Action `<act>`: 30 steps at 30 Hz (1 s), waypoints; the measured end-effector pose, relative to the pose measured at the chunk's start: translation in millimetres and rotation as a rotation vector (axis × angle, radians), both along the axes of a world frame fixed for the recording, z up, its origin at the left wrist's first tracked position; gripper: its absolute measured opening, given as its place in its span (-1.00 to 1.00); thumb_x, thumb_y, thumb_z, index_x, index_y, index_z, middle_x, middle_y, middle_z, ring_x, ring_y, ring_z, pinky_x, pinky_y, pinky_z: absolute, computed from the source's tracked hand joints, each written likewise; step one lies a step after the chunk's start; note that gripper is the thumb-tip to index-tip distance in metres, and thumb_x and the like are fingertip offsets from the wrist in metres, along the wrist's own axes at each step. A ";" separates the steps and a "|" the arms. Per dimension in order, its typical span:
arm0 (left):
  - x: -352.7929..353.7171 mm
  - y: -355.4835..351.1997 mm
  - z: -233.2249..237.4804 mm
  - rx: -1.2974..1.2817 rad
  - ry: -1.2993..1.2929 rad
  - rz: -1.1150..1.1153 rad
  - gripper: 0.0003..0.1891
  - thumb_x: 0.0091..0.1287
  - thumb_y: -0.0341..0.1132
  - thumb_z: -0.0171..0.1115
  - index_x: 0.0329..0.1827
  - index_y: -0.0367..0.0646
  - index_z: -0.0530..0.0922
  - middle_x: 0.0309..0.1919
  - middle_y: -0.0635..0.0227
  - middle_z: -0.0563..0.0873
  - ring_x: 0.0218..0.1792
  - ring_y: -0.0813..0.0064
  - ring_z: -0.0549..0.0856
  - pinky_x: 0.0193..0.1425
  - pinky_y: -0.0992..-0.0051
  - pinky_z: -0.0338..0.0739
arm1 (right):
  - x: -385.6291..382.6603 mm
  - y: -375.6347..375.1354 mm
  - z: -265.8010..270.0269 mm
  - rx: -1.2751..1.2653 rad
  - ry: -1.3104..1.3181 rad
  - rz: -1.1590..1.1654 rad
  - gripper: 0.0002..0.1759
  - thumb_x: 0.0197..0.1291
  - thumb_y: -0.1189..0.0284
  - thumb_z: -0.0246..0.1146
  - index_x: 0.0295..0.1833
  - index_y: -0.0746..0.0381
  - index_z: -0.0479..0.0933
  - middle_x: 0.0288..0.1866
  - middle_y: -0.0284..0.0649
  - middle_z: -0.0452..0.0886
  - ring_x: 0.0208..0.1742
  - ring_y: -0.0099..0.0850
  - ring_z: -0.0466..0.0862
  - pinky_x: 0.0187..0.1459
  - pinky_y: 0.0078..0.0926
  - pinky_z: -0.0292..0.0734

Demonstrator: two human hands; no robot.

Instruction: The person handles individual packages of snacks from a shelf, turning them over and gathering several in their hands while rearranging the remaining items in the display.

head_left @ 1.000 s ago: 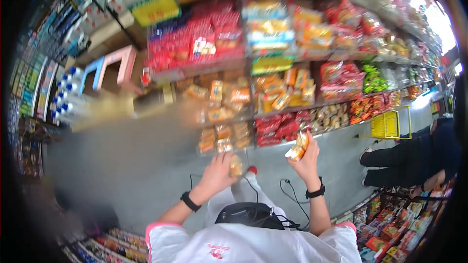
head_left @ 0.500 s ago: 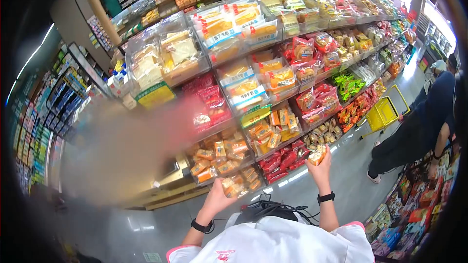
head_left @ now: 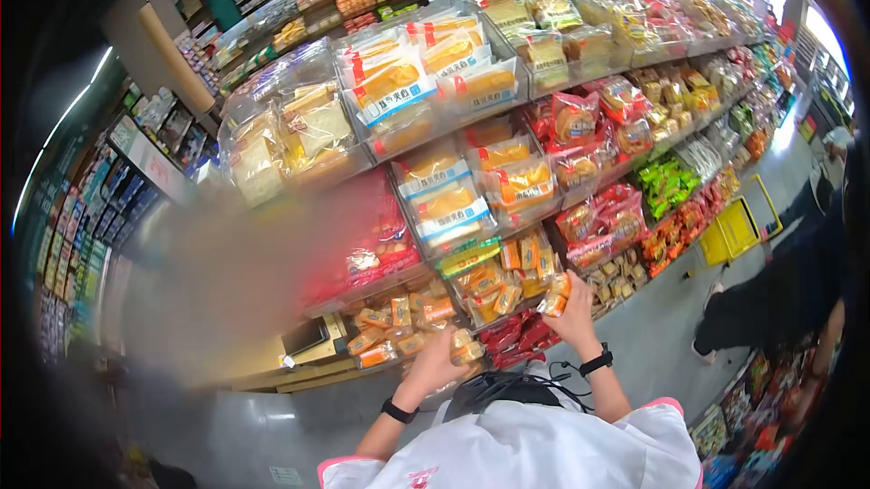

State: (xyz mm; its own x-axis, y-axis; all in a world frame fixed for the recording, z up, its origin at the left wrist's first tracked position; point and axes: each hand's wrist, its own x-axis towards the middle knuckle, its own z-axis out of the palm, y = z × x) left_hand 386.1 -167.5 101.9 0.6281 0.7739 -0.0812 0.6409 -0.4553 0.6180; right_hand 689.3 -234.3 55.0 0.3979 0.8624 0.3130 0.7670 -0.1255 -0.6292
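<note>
In my right hand (head_left: 575, 315) is a small wrapped bread (head_left: 554, 295) with orange and white packaging, held between thumb and fingers. It is in front of a bin of similar orange-wrapped breads (head_left: 489, 290). My left hand (head_left: 435, 364) is low at the front of the shelf, fingers curled at small clear-wrapped breads (head_left: 466, 348); its fingertips are partly hidden among them. Just behind it lies another bin of orange-wrapped breads (head_left: 399, 326). Dark red packets (head_left: 518, 337) fill the space between my hands.
Tiered bins hold long bread packs (head_left: 394, 90), red bags (head_left: 367, 249) and green packets (head_left: 669, 183). A large blur (head_left: 227, 280) covers the left. On the right, a person in dark clothing (head_left: 770, 299) stands near a yellow basket cart (head_left: 728, 231). More packaged goods (head_left: 770, 398) line the lower right.
My right hand has moved left and away from me with its wrapped bread, toward the orange-wrapped bin. My left hand has shifted slightly right. The whole view has tilted a little.
</note>
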 end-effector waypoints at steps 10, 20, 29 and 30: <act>105.9 35.7 -39.6 0.264 0.026 0.137 -0.28 -0.05 -0.45 0.38 0.27 -0.23 0.32 0.23 0.02 0.39 0.31 -0.05 0.33 0.37 0.16 0.33 | 50.7 109.5 5.0 0.025 -0.287 0.381 0.00 -0.30 0.44 0.50 0.36 0.32 0.22 0.28 0.11 0.28 0.37 0.13 0.22 0.40 0.04 0.13; 118.0 27.0 -75.8 0.518 0.357 0.255 -0.33 0.07 -0.40 0.26 0.35 -0.06 0.36 0.37 0.03 0.30 0.43 0.03 0.23 0.41 -0.31 -0.01 | 63.7 128.1 -9.6 -0.006 -0.182 0.313 -0.48 0.09 0.64 0.10 0.25 0.35 0.40 0.27 0.13 0.33 0.34 0.09 0.32 0.34 0.00 0.24; 127.8 18.5 -47.7 0.505 0.252 0.290 -0.27 0.02 -0.36 0.33 0.37 -0.05 0.34 0.31 0.04 0.34 0.38 0.02 0.28 0.49 -0.19 -0.04 | 70.4 122.1 -14.9 -0.011 -0.248 0.409 -0.39 0.01 0.64 0.19 0.28 0.34 0.37 0.38 0.13 0.26 0.44 0.14 0.20 0.42 -0.01 0.16; 131.1 17.9 -39.7 0.517 0.207 0.290 -0.30 0.05 -0.39 0.30 0.36 -0.04 0.36 0.30 0.03 0.35 0.37 0.03 0.29 0.48 -0.19 0.00 | 71.3 117.5 -13.1 0.004 -0.226 0.422 -0.39 0.01 0.63 0.20 0.28 0.33 0.38 0.38 0.13 0.25 0.45 0.14 0.17 0.43 0.01 0.13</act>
State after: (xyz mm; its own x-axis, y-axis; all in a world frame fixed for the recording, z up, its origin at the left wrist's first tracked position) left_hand 517.2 -149.6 62.2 0.3983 0.8820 0.2518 0.8658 -0.4522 0.2143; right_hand 760.6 -116.8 42.0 -0.0657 0.9327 0.3547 0.8681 0.2287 -0.4405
